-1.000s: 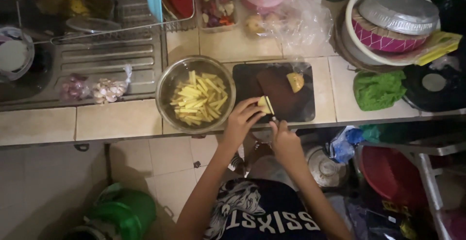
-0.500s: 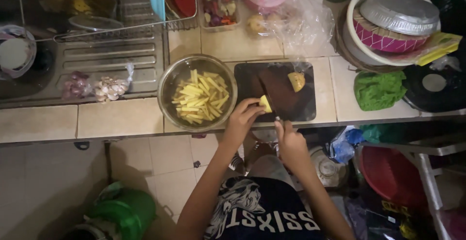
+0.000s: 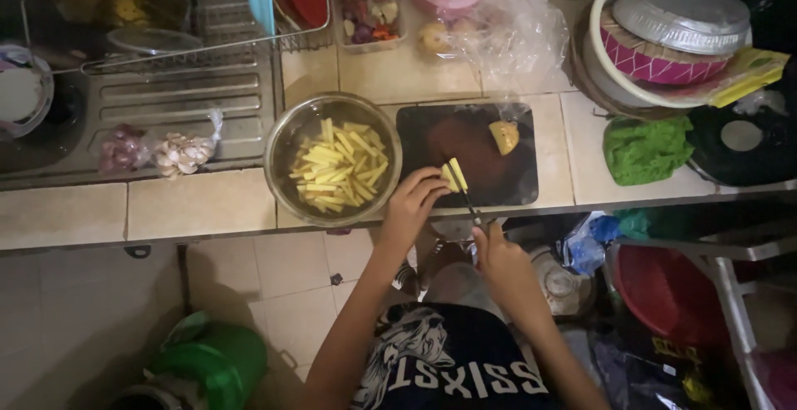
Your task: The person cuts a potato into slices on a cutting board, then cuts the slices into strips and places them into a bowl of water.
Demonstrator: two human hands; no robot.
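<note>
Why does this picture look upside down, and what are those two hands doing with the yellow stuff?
There is no machine here. The camera sits on a person's head and looks down, so you see the kitchen counter at the top and the person's own arms reaching up into the picture.

The left hand pins a small potato piece on a dark cutting board. The right hand holds a knife, its blade resting at that piece. Another potato chunk waits farther back on the board.

Beside the board stands a metal bowl full of yellow potato sticks. Left of it, on the steel sink drainboard, lie small bags of garlic and shallots. To the right are a green cloth and a stack of bowls with a metal lid.
</note>
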